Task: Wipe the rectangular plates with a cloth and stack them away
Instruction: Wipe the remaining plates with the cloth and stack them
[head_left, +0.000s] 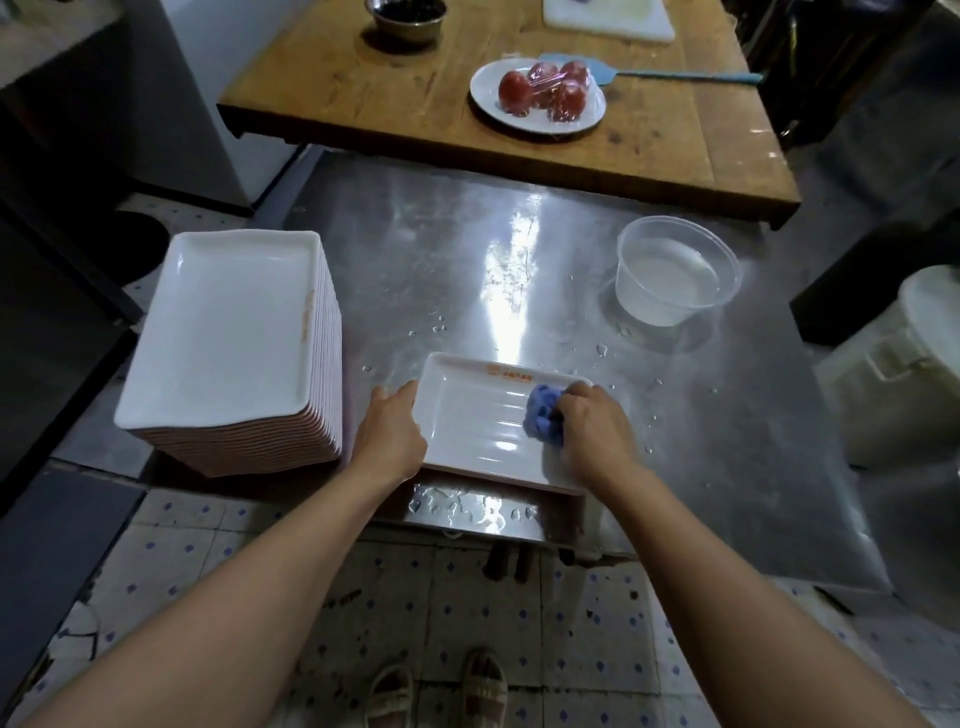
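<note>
A white rectangular plate (478, 421) with orange lettering on its far rim lies at the near edge of the steel table (493, 270). My left hand (392, 434) grips the plate's left end. My right hand (597, 428) holds a bunched blue cloth (543, 418) and presses it onto the right part of the plate's inside. A tall stack of white rectangular plates (234, 343) stands to the left at the table's corner, a short gap from the single plate.
A clear plastic tub of water (675, 273) sits at the right of the steel table, with water drops scattered around. Behind is a wooden table (389, 93) with a plate of wrapped tomatoes (537, 96). A white bucket (904, 364) stands at the right.
</note>
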